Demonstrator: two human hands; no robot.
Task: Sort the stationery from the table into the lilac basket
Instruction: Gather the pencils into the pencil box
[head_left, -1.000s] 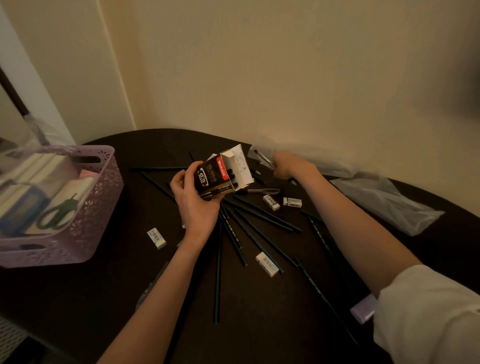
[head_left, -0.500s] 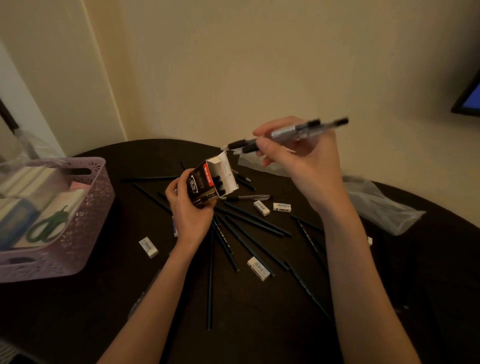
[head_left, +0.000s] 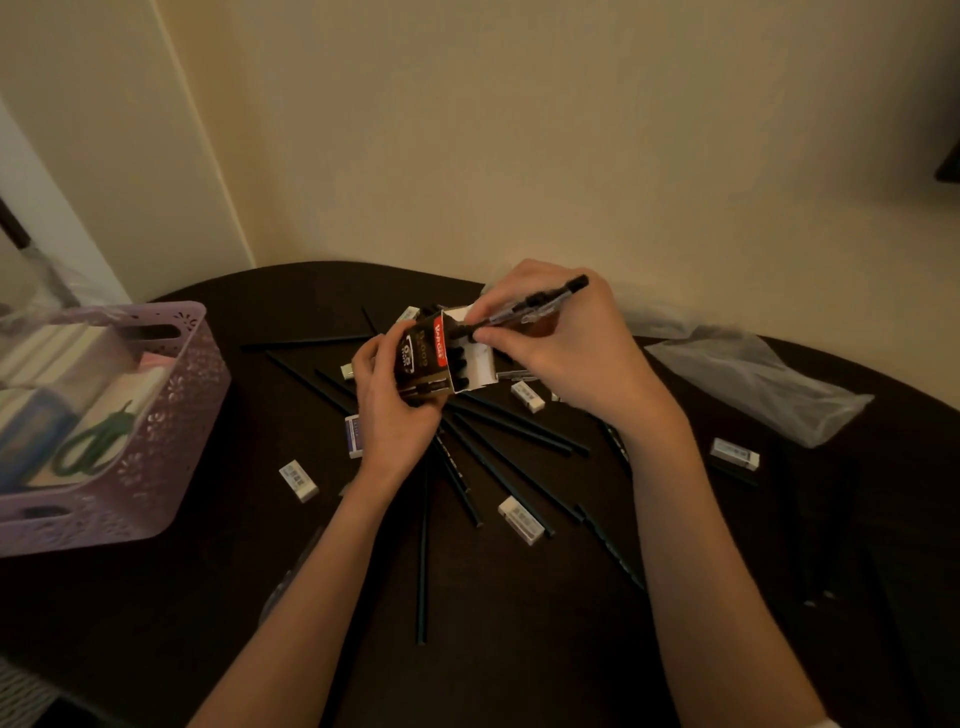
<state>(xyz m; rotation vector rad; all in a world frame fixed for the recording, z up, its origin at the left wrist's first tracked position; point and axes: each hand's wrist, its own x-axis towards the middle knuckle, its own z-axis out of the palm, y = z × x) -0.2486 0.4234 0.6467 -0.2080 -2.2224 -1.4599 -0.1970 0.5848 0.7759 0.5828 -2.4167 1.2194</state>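
Head camera looks steeply down, close over table.

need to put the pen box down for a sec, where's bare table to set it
Bare dark table lies near the front edge, between the lilac basket and the left forearm, and again at the front right, beyond the right forearm. The middle is crowded: pencils fan out under both hands with erasers scattered among them, and the plastic bag fills the far right.

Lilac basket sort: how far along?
Early-to-mid. Done: lilac basket already holds green scissors and boxes. In hand: left hand holds the pen box; right hand feeds pens in. Left: pencils and erasers lie scattered on the table.
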